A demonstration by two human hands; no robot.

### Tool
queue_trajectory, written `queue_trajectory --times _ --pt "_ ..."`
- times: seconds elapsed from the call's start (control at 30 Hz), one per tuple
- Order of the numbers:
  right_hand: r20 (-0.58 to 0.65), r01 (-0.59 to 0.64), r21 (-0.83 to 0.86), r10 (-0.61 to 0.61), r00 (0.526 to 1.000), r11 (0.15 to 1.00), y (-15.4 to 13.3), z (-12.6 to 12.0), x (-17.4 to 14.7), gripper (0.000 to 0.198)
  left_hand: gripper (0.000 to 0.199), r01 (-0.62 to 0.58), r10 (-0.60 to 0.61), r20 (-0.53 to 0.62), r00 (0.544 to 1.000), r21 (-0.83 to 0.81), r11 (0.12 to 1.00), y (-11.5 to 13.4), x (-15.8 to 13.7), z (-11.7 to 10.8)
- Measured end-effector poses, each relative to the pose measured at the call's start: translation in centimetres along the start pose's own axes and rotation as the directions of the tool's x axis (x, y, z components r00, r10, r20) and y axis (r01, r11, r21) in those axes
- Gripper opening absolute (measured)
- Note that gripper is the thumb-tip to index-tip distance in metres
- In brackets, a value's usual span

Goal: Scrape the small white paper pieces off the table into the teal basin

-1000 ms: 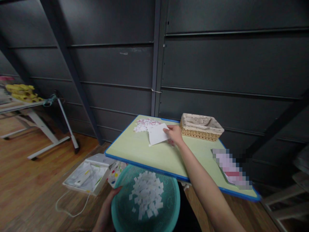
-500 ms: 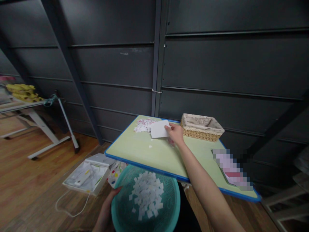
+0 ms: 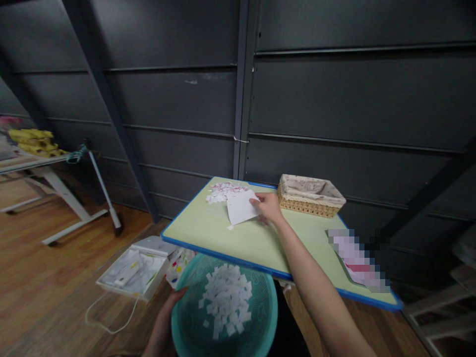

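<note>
My right hand (image 3: 269, 206) pinches a white card (image 3: 242, 206) by its right edge, low over the pale green tabletop (image 3: 208, 230). Just beyond the card lies a heap of small white paper bits with reddish marks (image 3: 219, 192). One small white scrap (image 3: 230, 227) rests at the card's near edge. Down in front of me, my left hand (image 3: 173, 305) grips the left rim of a teal plastic basket (image 3: 262, 307), its thumb showing over the rim and the other fingers hidden. Inside the basket is a pile of small white paper squares (image 3: 227, 297).
A lined wicker basket (image 3: 310, 198) stands at the table's back right. A partly pixelated flat item (image 3: 355, 260) lies near the right edge. On the floor at left sits an open white box (image 3: 134, 272) with a cord. Behind the table rises a dark panelled wall (image 3: 178, 104).
My right hand has drawn the card slightly left and towards me, and the card has turned a little. The small scrap has shifted nearer too. My left hand and the teal basket stay put.
</note>
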State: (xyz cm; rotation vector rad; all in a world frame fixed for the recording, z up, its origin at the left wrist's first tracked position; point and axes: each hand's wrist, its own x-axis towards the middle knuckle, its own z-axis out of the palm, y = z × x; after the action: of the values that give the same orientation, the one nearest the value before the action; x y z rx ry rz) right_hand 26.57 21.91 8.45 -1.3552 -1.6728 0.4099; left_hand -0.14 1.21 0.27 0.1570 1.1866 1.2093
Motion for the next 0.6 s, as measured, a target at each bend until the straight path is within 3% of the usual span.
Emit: queue_trajectory --times 0.2,0.4,0.6 --pt "0.055 -0.028 0.092 0.023 0.998 0.995 -0.14 0.07 -0.09 0.04 0.05 -0.007 0.008 0.053 0.999 -0.013 1.0 -0.25 0.3 -0.42" --pt "0.065 -0.091 0.237 0.078 0.995 0.967 -0.57 -0.3 -0.15 0.043 0.047 -0.012 0.012 0.043 0.999 0.017 1.0 -0.14 0.28 -0.3" --pt "0.14 -0.089 0.251 0.055 0.989 0.964 -0.86 -0.26 -0.4 0.039 0.048 0.012 -0.012 0.001 1.0 0.019 1.0 -0.07 0.21 -0.11"
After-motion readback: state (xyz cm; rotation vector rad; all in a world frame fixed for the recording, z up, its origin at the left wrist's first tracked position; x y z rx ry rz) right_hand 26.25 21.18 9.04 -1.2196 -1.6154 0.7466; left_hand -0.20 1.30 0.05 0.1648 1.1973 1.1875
